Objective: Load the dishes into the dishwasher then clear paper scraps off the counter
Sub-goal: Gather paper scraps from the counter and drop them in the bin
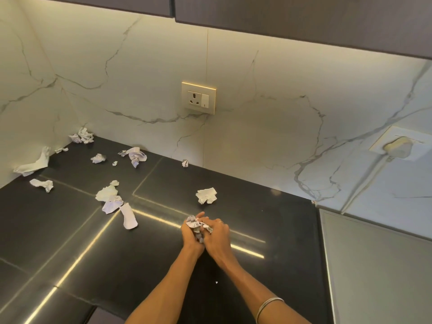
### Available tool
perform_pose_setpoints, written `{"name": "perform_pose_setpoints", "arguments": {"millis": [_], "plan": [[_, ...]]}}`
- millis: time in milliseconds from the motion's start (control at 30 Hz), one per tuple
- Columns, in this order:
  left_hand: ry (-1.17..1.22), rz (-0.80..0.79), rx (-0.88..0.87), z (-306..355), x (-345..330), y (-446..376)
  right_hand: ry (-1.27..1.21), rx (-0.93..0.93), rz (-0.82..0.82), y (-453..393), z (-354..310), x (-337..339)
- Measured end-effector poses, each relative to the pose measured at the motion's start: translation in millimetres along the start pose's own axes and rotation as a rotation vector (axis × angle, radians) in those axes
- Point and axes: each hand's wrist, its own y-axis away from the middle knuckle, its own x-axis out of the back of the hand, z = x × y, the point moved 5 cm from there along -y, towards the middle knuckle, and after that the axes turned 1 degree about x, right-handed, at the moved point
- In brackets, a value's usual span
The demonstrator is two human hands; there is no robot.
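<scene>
Left hand: the left hand [190, 232] is curling its fingers round a wad of paper scraps [196, 224], gripping it from the left side.
Right hand: the right hand [216, 231] is closing over the same wad from the right, fingers bent, the two hands pressing together around it; a ring is showing on one finger and a bangle [268, 306] is sitting on the forearm.
Held scraps: crumpled white paper is bulging out above and below the joined hands, just over the dark counter [268, 230].
Nearest loose scrap: a crumpled ball [207, 195] is lying just beyond the hands, apart from them.
Scraps to the left of the hands: a cluster of torn pieces [113, 202] is lying near, with a flat strip [128, 216] closest.
Scraps far left and beyond: more balls are lying scattered toward the corner [81, 135], well apart from the hands.
Small scrap at the wall: one piece [185, 163] is resting against the marble backsplash [257, 136], straight beyond the hands.
Wall fittings: a socket plate [198, 98] is sitting above; a plugged outlet [397, 148] is sitting to the right.
Obstructions: nothing is lying between the hands and the nearest ball.
</scene>
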Motion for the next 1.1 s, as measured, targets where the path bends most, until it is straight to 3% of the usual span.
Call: {"name": "perform_pose_setpoints", "arguments": {"millis": [133,300,400,533,667,767,1000,1100], "plan": [[0.016,-0.128,0.022,4.3,0.8,9.8,0.093,-0.026,-0.002,4.9,-1.3,-4.5],[-0.06,-0.231,0.116,2.4,-5.2,4.2,0.131,-0.132,-0.284,6.6,-8.4,-25.2],[0.022,-0.257,0.132,-5.6,-15.2,6.1,0.113,-0.117,-0.35,-1.1,-18.8,-24.2],[-0.112,-0.213,-0.105,-3.8,-23.3,-4.3,-0.077,-0.121,-0.282,-21.7,-29.3,-19.1],[-0.126,-0.095,-0.065,16.7,-13.4,-19.9,-0.251,-0.134,-0.086,-53.2,-24.3,-1.4],[-0.014,-0.092,0.001,29.6,-9.1,-22.3,-0.123,-0.075,-0.03,-84.6,-8.3,16.9],[0.024,-0.119,0.003,35.6,-10.3,-23.7,0.257,0.07,-0.329,-127.8,8.7,8.1],[-0.032,-0.095,0.0,33.5,-9.3,-21.2,0.306,0.114,-0.273,-125.8,16.8,3.1]]}}
